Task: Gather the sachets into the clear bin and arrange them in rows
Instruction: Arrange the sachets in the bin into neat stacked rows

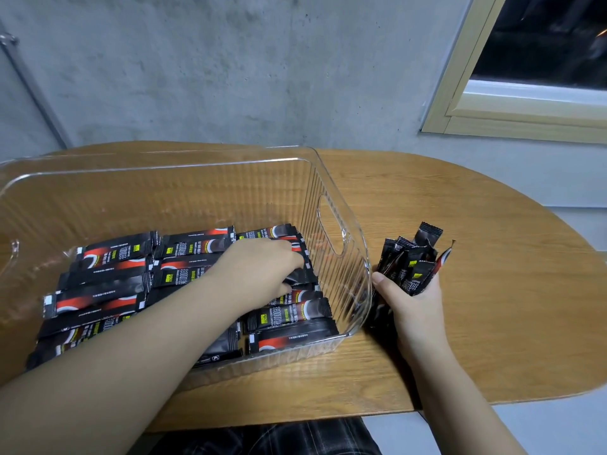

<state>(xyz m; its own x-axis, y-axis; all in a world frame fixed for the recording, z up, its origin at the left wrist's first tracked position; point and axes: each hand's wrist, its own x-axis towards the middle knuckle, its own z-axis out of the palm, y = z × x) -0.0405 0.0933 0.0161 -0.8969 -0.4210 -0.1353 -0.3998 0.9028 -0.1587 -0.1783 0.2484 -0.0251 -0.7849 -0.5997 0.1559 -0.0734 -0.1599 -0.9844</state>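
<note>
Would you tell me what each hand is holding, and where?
Right hand grips a bundle of sachets by its lower ends; left hand touches a sachet in the bin.

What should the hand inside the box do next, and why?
Probably lay that sachet flat in the right-hand row and let go. The left hand is pressing it down inside the clear bin, while the right hand outside holds a bunch of sachets waiting.

clear bin (341,205): left end cut off | sachets (98,300): partly under forearm
</note>
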